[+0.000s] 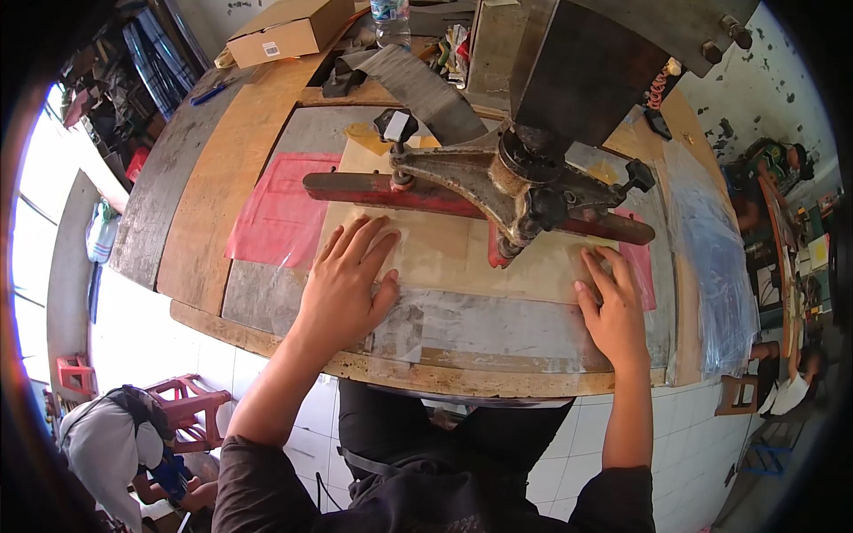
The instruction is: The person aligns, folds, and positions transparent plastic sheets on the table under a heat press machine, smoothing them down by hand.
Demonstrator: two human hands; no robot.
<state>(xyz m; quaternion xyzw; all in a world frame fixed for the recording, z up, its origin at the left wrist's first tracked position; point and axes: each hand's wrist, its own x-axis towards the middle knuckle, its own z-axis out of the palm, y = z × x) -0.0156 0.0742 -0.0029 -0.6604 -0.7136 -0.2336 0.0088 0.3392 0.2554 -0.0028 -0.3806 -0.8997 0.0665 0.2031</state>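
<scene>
My left hand (351, 280) rests with fingers spread on the left part of a cream-coloured sheet (435, 271). At the sheet's right end, my right hand (613, 311) touches it with fingertips and thumb apart. Above the sheet stands a press head (524, 182) with a long red bar (435, 197) across it. Its short red crosspiece (498, 244) reaches toward me between my hands. A pink plastic sheet (283, 209) lies left of my left hand, and another pink piece (638, 258) shows beyond my right fingers. Whether the bar touches the cream sheet, I cannot tell.
Black knobs (395, 124) top the press arms. Clear plastic sheets (711, 266) hang over the table's right side. A cardboard box (289, 31), a water bottle (391, 19) and a blue pen (207, 95) are at the back. A person (111, 444) sits low at left; others are at right.
</scene>
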